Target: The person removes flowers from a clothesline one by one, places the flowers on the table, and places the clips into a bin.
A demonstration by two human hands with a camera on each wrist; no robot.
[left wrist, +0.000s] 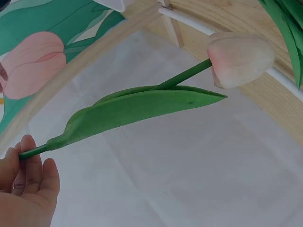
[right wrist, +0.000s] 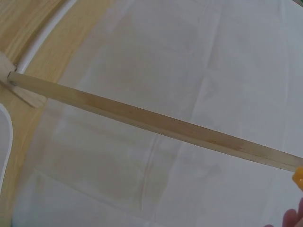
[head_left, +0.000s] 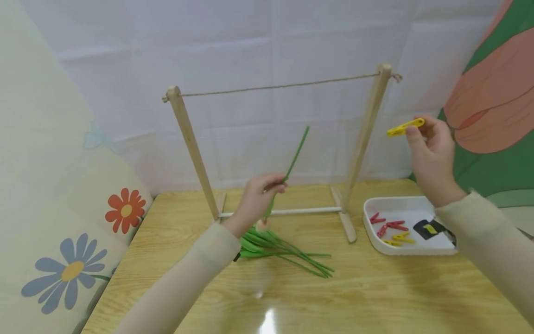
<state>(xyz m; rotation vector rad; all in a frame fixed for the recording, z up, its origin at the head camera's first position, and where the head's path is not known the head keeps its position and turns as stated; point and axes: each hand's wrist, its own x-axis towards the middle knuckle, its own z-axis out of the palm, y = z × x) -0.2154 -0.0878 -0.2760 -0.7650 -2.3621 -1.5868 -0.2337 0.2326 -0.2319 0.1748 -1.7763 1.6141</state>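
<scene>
My left hand (head_left: 260, 195) pinches the green stem of an artificial tulip (left wrist: 241, 60), seen whole in the left wrist view with its pale pink-white head and long leaf (left wrist: 142, 111). In the head view the stem (head_left: 297, 155) points up and the head hangs down. Off to the right, my right hand (head_left: 434, 153) pinches a yellow clothespin (head_left: 404, 127) between thumb and fingers, outside the right post of a wooden frame (head_left: 367, 125). A twine line (head_left: 275, 87) runs between the frame's two post tops. In the right wrist view only fingertips and a yellow tip show.
More tulips (head_left: 288, 253) with green stems lie on the wooden table (head_left: 292, 301) below my left hand. A white tray (head_left: 400, 251) at right holds several red and yellow clothespins and a black item. A white rod (head_left: 308, 211) joins the frame's feet; white cloth (head_left: 267, 41) hangs behind.
</scene>
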